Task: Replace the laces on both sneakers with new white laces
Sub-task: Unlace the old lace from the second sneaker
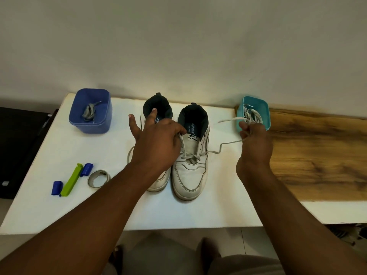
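Two white high-top sneakers stand side by side on the white table (49,205), toes toward me. The right sneaker (190,175) carries a white lace (220,148) threaded only through its lowest eyelets. My left hand (156,143) reaches over the left sneaker (158,181), mostly hiding it, and pinches one lace end beside the right sneaker's tongue. My right hand (255,145) grips the other lace end, pulled out to the right in front of the teal box (266,114). That box holds a bundle of white laces.
A blue box (90,124) at the back left contains a grey lace. Near the left front lie a green clip (71,180) with blue ends and a grey ring (98,178). A wooden surface (317,155) adjoins the table on the right. A wall stands behind.
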Demonstrator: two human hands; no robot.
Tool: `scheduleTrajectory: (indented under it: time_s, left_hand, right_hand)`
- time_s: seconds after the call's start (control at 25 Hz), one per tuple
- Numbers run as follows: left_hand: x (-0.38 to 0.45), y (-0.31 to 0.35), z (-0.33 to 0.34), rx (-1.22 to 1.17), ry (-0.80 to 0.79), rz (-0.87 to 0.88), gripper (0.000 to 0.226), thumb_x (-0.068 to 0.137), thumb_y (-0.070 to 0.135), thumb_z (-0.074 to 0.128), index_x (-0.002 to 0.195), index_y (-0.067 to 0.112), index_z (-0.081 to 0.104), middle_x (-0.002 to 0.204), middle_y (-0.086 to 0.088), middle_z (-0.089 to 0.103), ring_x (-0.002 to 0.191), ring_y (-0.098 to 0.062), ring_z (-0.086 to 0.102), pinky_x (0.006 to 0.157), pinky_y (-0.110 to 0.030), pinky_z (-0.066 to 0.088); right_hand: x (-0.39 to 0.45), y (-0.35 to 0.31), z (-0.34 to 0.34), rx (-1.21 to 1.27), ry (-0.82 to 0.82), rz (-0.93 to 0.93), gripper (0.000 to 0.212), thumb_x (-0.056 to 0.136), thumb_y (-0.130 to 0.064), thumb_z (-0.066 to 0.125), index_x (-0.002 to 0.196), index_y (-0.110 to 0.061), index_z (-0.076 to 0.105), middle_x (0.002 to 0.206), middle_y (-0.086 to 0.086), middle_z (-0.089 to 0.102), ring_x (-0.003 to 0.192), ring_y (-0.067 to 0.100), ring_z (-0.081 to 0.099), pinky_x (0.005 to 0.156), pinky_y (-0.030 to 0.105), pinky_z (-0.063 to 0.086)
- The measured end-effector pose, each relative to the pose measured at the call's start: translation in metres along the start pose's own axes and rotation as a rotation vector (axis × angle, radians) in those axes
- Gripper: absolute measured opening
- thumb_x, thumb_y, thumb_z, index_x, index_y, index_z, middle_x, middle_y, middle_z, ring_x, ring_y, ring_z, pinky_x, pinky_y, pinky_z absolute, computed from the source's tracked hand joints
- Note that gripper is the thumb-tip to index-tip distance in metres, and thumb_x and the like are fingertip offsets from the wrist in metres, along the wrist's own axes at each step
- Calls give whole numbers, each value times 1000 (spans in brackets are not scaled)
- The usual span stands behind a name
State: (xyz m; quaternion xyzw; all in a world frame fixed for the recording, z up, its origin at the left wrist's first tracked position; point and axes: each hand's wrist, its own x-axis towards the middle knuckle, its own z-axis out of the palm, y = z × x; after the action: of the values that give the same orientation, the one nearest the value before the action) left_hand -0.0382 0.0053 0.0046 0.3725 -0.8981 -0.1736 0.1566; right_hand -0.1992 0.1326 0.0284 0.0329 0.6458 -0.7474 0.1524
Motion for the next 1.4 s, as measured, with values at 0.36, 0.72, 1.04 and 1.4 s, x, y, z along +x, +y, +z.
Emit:
scheduleTrajectory:
  time_s: [0.36, 0.72, 1.04, 1.4]
  left_hand:
    - [1, 0, 8, 29, -26, 10, 24, 94, 60, 54, 107, 41, 64, 135, 15, 59, 152, -22, 22, 117, -66, -3]
    - [3, -6, 7, -52, -38, -19, 15, 95, 41, 62, 109, 41, 64, 137, 18, 57, 153, -18, 20, 117, -65, -6]
    - [-1, 3, 7, 75, -161, 81, 22, 94, 51, 56, 109, 48, 71, 160, 7, 33, 156, -29, 2, 118, -67, -8]
    - [-4, 6, 9, 92, -133, 99, 16, 86, 49, 63, 97, 43, 72, 153, 2, 34, 155, -30, -1, 117, -66, -8]
  right_hand:
    - [12, 17, -3, -237, 217, -186, 11, 95, -24, 67, 104, -29, 63, 122, 3, 65, 110, 17, 66, 90, 37, 60]
    - [-28, 39, 9, -1390, -748, -684, 17, 96, -31, 67, 108, -33, 78, 169, 1, 24, 158, 33, 3, 124, 50, 9]
    - [-20, 31, 7, -1172, -624, -674, 17, 102, -17, 57, 111, -22, 71, 158, 6, 40, 146, 27, 31, 114, 46, 38]
    - [-9, 27, -1, -1146, -581, -640, 27, 95, -6, 53, 106, -28, 64, 125, -5, 55, 106, 14, 59, 82, 33, 55]
